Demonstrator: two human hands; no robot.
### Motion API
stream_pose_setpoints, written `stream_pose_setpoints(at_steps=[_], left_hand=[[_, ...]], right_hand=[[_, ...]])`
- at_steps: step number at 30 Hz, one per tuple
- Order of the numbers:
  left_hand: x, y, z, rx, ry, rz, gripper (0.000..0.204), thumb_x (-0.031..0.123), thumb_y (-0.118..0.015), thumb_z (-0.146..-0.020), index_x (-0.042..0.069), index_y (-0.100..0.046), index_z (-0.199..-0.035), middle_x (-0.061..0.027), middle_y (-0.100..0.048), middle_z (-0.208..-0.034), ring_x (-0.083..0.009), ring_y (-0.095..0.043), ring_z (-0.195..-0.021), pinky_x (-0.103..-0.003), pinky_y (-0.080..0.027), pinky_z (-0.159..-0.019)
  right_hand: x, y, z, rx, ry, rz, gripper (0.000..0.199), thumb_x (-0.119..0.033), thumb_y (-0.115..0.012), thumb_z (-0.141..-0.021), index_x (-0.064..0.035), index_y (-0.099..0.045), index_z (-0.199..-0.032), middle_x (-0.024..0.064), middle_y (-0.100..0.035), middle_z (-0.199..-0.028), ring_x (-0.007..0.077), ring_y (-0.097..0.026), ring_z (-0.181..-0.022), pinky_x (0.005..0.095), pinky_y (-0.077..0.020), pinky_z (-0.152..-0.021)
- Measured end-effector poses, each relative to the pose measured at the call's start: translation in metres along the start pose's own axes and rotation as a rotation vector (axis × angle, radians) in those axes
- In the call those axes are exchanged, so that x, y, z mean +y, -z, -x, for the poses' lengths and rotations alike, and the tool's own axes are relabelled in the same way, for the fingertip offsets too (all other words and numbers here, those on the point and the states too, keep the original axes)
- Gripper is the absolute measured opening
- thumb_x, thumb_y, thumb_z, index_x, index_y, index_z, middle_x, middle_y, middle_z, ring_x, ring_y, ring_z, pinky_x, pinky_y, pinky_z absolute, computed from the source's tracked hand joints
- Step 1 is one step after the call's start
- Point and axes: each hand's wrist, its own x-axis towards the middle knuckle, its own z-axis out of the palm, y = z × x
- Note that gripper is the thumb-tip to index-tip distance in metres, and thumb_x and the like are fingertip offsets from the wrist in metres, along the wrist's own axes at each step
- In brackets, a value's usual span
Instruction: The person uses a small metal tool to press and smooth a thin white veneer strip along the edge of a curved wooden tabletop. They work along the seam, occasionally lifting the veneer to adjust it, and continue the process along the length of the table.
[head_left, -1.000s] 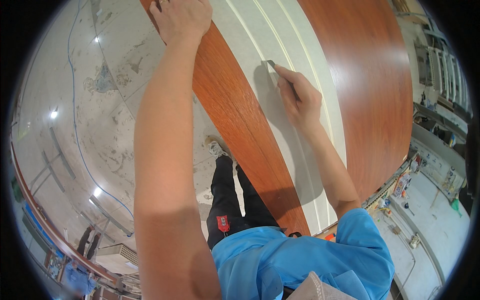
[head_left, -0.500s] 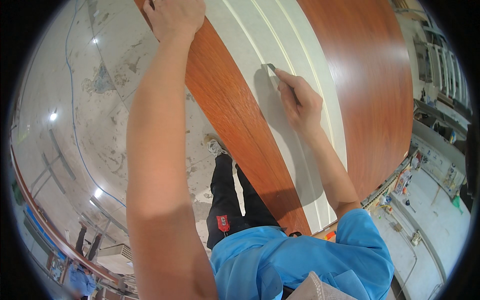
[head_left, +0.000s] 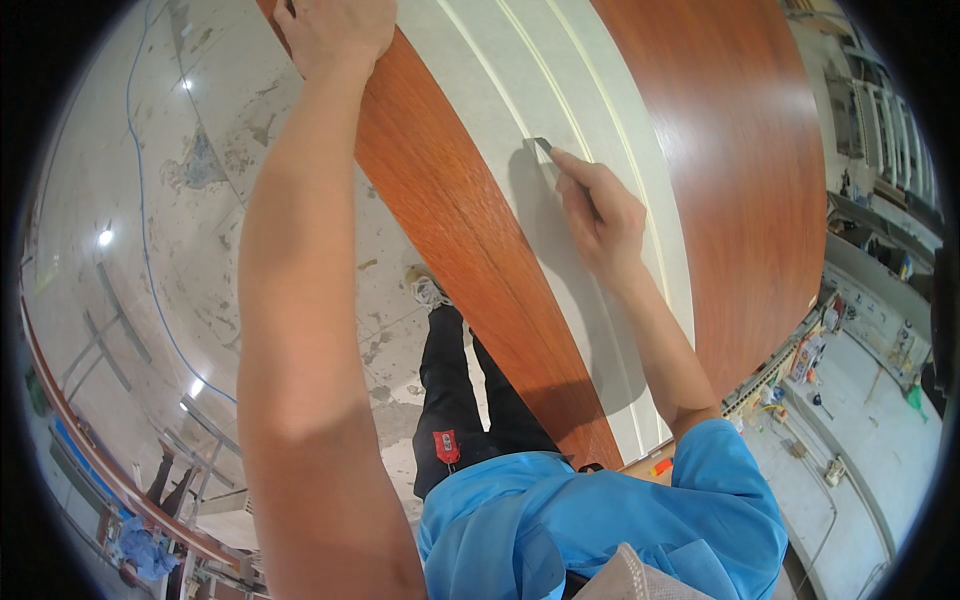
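Observation:
A long panel lies in front of me, with reddish-brown wood-grain bands (head_left: 440, 170) on either side of a pale grey-white strip (head_left: 480, 110) lined with narrow grooves. My right hand (head_left: 605, 210) is closed around a thin, dark, flat-bladed tool (head_left: 543, 145). Its tip meets the pale strip at a groove, while the handle is mostly hidden in my palm. At the top of the picture, my left hand (head_left: 345, 35) lies on the panel's left band with its fingers bent at the edge. Part of that hand is cut off by the frame.
A blue cable (head_left: 143, 200) runs over the stained floor (head_left: 200, 270) on the left, near grey metal bars (head_left: 123, 310). Small tools lie on a pale bench (head_left: 850, 400) at the right. Another person (head_left: 148, 545) is at lower left. My shoe (head_left: 430, 292) stands beside the panel.
My right hand and the tool have shifted slightly toward me along the groove. My left hand and forearm have moved a little to the left. The other person has changed posture.

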Motion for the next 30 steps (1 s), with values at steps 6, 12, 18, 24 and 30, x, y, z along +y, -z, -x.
stream_pose_setpoints(at_steps=[6,12,18,24,30], left_hand=[[-0.001,-0.002,0.000,-0.008,-0.001,-0.001,0.060,0.032,-0.047,-0.108,-0.005,-0.047,-0.155,-0.0212,-0.047,-0.163,-0.0341,-0.040,-0.154,-0.051,-0.026,-0.128],[-0.002,-0.003,-0.001,0.006,-0.007,-0.009,0.060,0.032,-0.047,-0.109,-0.006,-0.047,-0.155,-0.0213,-0.047,-0.163,-0.0345,-0.039,-0.154,-0.052,-0.026,-0.128],[-0.004,-0.007,-0.003,0.023,-0.014,-0.011,0.059,0.032,-0.047,-0.108,-0.005,-0.048,-0.154,-0.0212,-0.049,-0.162,-0.0348,-0.041,-0.153,-0.052,-0.027,-0.127],[-0.004,-0.008,-0.003,0.022,-0.015,-0.016,0.059,0.033,-0.047,-0.109,-0.004,-0.049,-0.154,-0.0207,-0.049,-0.161,-0.0343,-0.041,-0.152,-0.051,-0.028,-0.127],[-0.005,-0.010,-0.004,0.037,-0.025,-0.028,0.058,0.033,-0.047,-0.109,-0.004,-0.049,-0.154,-0.0209,-0.049,-0.161,-0.0345,-0.042,-0.152,-0.051,-0.029,-0.126]], right_hand=[[0.000,0.004,0.006,-0.004,0.010,0.006,0.026,0.009,-0.068,-0.096,-0.0001,-0.073,-0.120,0.0088,-0.068,-0.081,0.0158,-0.063,-0.066,0.0309,-0.0490,-0.059],[-0.001,0.008,0.013,-0.012,0.001,0.009,0.026,0.009,-0.068,-0.096,0.0005,-0.073,-0.120,0.0091,-0.069,-0.082,0.0162,-0.064,-0.067,0.0307,-0.0496,-0.060],[-0.002,0.011,0.020,-0.014,-0.008,0.008,0.027,0.008,-0.068,-0.096,-0.0002,-0.074,-0.121,0.0097,-0.069,-0.083,0.0170,-0.065,-0.068,0.0309,-0.0502,-0.061],[-0.004,0.018,0.029,-0.038,-0.034,0.003,0.028,0.009,-0.068,-0.095,0.0000,-0.074,-0.121,0.0103,-0.070,-0.084,0.0178,-0.066,-0.069,0.0308,-0.0509,-0.062],[-0.003,0.021,0.034,-0.028,-0.004,0.018,0.031,0.010,-0.068,-0.094,0.0000,-0.073,-0.122,0.0105,-0.071,-0.086,0.0182,-0.067,-0.069,0.0314,-0.0512,-0.062]])
